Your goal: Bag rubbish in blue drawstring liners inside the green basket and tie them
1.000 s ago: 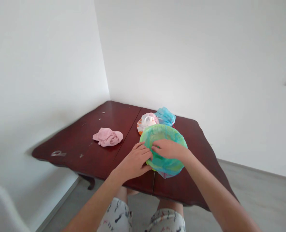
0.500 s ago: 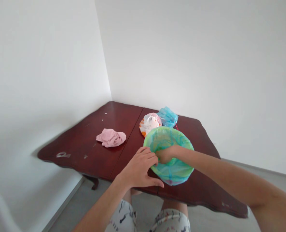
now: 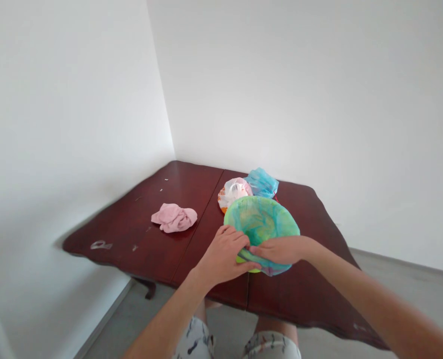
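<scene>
A light green bin lined with a thin blue plastic bag is tilted towards me near the table's front edge. My left hand is closed over the bin's near-left rim, fingers bent over the edge and thumb along the outside. Close beside it, my right hand lies over the near rim, its fingers closed on the bag there. The fingertips of the right hand are partly hidden.
Beneath everything is a dark red wooden table with wavy edges, against white walls. A crumpled pink cloth lies to the left. Behind the bin sit a white and orange plastic bag and a crumpled blue bag.
My right hand has come up from inside the bin to the near rim, beside the left hand. The bin has tipped towards me. My left hand stays on the rim.
</scene>
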A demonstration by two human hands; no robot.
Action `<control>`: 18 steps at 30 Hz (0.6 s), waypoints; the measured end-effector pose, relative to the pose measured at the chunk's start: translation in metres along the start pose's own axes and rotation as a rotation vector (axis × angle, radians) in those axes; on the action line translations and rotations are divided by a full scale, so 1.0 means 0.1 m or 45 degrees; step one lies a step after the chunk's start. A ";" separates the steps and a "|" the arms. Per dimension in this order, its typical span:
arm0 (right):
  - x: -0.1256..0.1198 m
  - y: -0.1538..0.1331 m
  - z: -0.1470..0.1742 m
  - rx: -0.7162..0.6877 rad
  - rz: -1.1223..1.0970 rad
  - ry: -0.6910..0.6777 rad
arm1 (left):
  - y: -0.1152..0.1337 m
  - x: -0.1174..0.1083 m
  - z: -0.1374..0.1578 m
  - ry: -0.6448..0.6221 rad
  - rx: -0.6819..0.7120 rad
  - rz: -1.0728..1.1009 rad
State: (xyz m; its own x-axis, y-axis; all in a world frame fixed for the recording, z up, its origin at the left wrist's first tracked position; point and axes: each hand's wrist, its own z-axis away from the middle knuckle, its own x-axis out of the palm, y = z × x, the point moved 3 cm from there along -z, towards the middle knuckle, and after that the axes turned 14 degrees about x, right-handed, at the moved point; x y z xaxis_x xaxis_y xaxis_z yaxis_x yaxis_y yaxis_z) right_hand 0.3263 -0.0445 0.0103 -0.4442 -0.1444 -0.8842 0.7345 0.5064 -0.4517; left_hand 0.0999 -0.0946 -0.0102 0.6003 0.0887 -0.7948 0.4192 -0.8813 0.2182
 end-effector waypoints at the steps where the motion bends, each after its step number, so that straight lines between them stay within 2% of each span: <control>1: 0.00 -0.07 0.14 -0.018 -0.006 -0.145 | 0.00 0.01 0.00 -0.002 0.007 0.000; 2: -0.01 -0.13 0.27 0.004 -0.003 -0.215 | 0.01 0.02 -0.01 -0.004 0.016 0.004; 3: -0.02 -0.18 0.40 0.050 -0.003 -0.201 | 0.02 0.02 -0.01 -0.004 0.024 0.013; 4: -0.03 -0.22 0.53 0.097 -0.020 -0.126 | 0.04 0.01 -0.03 0.002 0.030 0.033; 5: -0.04 -0.24 0.65 0.138 -0.066 0.020 | 0.06 -0.01 -0.04 0.014 0.032 0.068; 7: 0.00 -0.18 0.91 0.200 -0.248 0.487 | 0.11 -0.08 -0.06 0.052 0.035 0.173; 8: 0.05 -0.08 1.08 0.268 -0.385 0.859 | 0.12 -0.13 -0.06 0.072 0.037 0.229; 10: 0.28 0.25 1.50 0.544 -0.630 1.658 | 0.13 -0.23 -0.03 0.112 0.054 0.301; 11: 0.46 0.45 1.68 0.671 -0.737 1.890 | 0.10 -0.28 0.00 0.143 0.079 0.307; 12: 0.65 0.65 1.82 0.781 -0.807 1.888 | 0.04 -0.33 0.03 0.197 0.118 0.295; 14: 1.03 1.02 1.99 0.932 -0.756 1.451 | -0.18 -0.41 0.09 0.398 0.179 0.238; 15: 1.20 1.17 2.07 0.938 -0.727 1.304 | -0.35 -0.43 0.11 0.535 0.161 0.197; 16: 1.37 1.29 2.14 0.936 -0.702 1.182 | -0.56 -0.43 0.12 0.686 0.095 0.151; 18: 1.64 1.44 2.24 0.933 -0.560 1.040 | -1.04 -0.33 0.07 0.892 -0.175 0.062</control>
State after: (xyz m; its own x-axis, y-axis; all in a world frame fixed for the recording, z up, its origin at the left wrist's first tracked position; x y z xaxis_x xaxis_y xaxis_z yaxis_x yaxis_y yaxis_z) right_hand 0.4741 -0.1857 -0.2264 -0.7331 0.5367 -0.4178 0.4375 -0.0982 -0.8939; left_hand 0.0313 -0.0091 -0.0106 0.8974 0.3689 -0.2421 0.4354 -0.8293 0.3503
